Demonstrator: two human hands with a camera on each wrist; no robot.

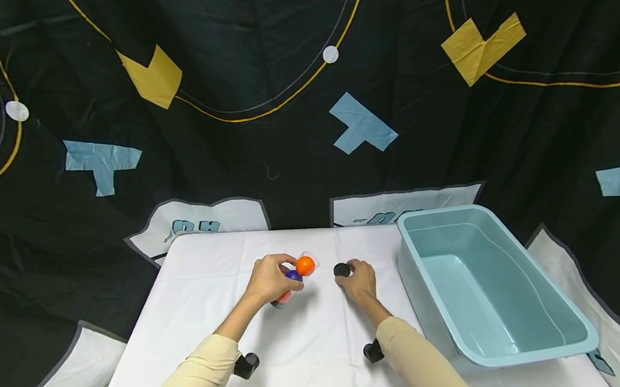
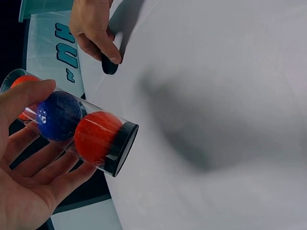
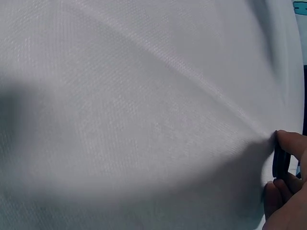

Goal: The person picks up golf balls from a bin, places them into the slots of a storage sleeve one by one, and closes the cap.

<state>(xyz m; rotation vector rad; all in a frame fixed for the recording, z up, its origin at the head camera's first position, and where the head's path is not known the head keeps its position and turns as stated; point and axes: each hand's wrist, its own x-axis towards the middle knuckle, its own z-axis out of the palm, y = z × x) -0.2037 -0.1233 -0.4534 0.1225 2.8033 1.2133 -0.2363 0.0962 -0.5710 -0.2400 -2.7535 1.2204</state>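
Observation:
My left hand [image 1: 270, 279] grips a clear plastic tube [image 2: 125, 125] holding a blue ball [image 2: 60, 116] between two orange balls [image 2: 97, 137]. One end of the tube has a black base. The other end, seen in the head view, is uncapped, with an orange ball [image 1: 305, 266] close to the opening. My right hand [image 1: 362, 282] pinches a round black cap [image 1: 341, 270] between thumb and fingers, a short way right of the tube. In the right wrist view the cap [image 3: 281, 158] is seen edge-on at the fingertips.
A light blue plastic bin [image 1: 426, 275] stands on the right side of the white-covered table [image 1: 302, 370]. A black cloth [image 1: 264, 160] with tape pieces and cords hangs behind. Black wrist devices [image 1: 246, 365] sit under both forearms.

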